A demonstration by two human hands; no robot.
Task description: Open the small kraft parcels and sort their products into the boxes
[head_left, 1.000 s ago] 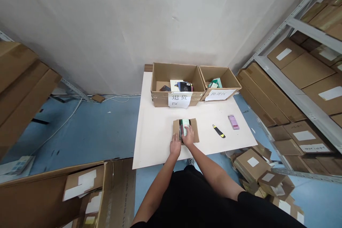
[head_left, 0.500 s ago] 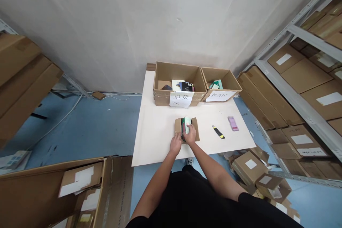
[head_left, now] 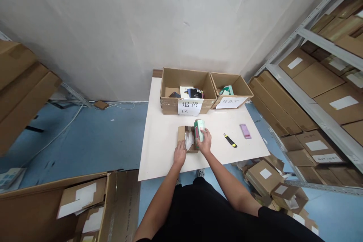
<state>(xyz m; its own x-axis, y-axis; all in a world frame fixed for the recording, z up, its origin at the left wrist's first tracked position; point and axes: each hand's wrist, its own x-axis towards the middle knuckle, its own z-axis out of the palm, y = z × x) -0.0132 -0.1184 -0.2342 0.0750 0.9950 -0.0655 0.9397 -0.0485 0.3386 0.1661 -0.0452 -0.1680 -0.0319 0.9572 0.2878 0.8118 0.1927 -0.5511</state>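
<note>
A small opened cardboard box (head_left: 181,133) sits near the front of the white table, with crumpled white packing material (head_left: 189,140) inside it. My left hand (head_left: 179,154) is closed on the box's near left edge. In my right hand (head_left: 205,142) is a green and white product box (head_left: 199,127), gripped at its right side and held tilted over the right side of the cardboard box. To the right of that hand lies a black and yellow utility knife (head_left: 230,140). Farther right is a flat pink item (head_left: 245,131), its surface blurred out.
Two open cartons with handwritten paper signs, a larger one (head_left: 170,107) and a smaller one (head_left: 246,90), stand along the table's back, both with small packages inside. Shelving (head_left: 320,34) full of boxes rises at right. A large carton (head_left: 109,196) is at lower left; discarded boxes (head_left: 262,176) lie lower right.
My right hand has lifted the green and white box up and to the right, exposing the white packing material in the cardboard box. My left hand stays at the cardboard box's edge.
</note>
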